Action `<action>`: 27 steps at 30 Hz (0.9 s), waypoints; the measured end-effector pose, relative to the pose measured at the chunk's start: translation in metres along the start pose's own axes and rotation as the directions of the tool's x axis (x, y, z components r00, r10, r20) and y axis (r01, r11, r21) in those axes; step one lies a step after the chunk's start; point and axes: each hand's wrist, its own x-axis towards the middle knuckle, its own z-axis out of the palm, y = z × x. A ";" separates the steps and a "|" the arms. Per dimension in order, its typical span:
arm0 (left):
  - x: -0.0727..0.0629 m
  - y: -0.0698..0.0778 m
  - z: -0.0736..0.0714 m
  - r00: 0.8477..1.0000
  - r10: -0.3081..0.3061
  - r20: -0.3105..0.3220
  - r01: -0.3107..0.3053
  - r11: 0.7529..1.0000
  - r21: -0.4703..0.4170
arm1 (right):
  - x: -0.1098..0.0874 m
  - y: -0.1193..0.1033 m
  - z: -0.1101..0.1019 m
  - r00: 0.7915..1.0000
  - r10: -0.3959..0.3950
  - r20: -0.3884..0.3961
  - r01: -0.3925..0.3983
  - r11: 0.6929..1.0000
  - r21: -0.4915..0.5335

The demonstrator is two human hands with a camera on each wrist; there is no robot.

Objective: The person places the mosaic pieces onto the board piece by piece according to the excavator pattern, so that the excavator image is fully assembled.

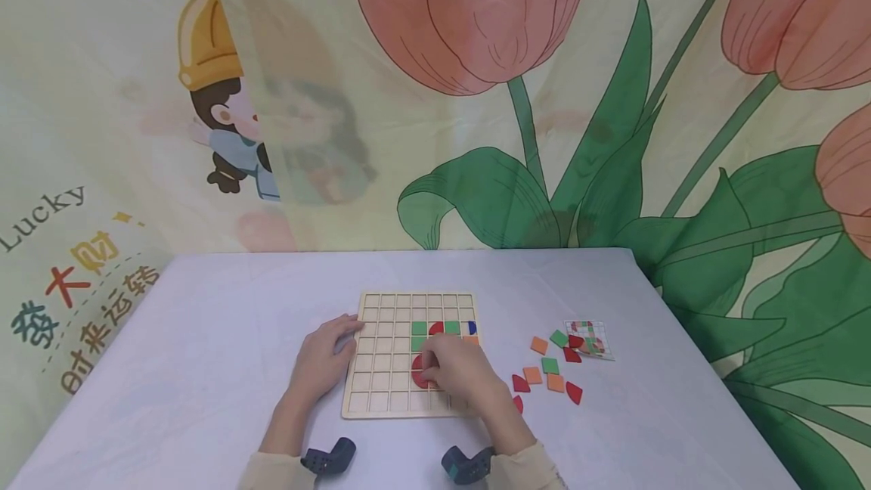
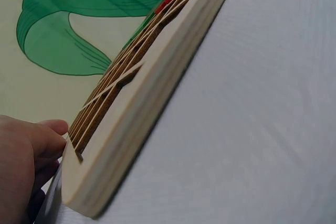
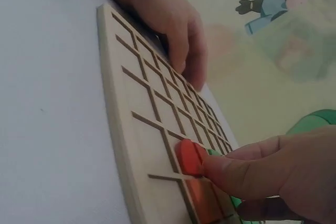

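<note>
A wooden grid board lies on the table, with coloured tiles in some cells on its right half. My left hand rests at the board's left edge, its fingertips touching the rim. Over the right half, my right hand has thumb and index finger brought together at a red quarter-circle tile, pinching at its edge. The fingers hide part of that tile. Just beside it in the right wrist view is an orange tile. Green tiles and a blue piece sit in the upper cells.
Right of the board lie several loose tiles, among them a green square, an orange square and a red quarter-circle. A printed pattern card is partly under some tiles. Dark wrist devices sit by both sleeves.
</note>
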 end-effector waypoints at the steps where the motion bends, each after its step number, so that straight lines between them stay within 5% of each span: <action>1: 0.000 0.000 0.000 1.000 -0.002 -0.001 0.002 1.000 -0.001 | 0.000 0.004 -0.004 1.000 0.000 0.001 0.000 1.000 0.005; 5: 0.000 0.000 0.000 1.000 -0.001 -0.008 0.001 1.000 -0.005 | 0.001 0.027 -0.022 1.000 0.021 0.002 -0.021 0.999 0.035; 9: 0.000 0.001 0.000 1.000 -0.001 -0.011 0.001 1.000 -0.007 | -0.002 0.058 -0.043 0.988 0.154 -0.015 -0.151 0.983 0.103; 13: 0.000 0.001 0.000 1.000 0.003 -0.009 -0.004 1.000 -0.007 | -0.012 0.094 -0.061 0.950 0.307 -0.062 -0.298 0.947 0.120; 18: 0.000 0.000 0.000 1.000 0.008 -0.013 -0.008 1.000 -0.007 | -0.031 0.132 -0.075 0.908 0.408 -0.092 -0.394 0.908 0.143; 27: 0.000 0.000 -0.001 1.000 0.017 -0.017 -0.017 1.000 -0.011 | -0.042 0.153 -0.083 0.853 0.503 -0.138 -0.472 0.857 0.204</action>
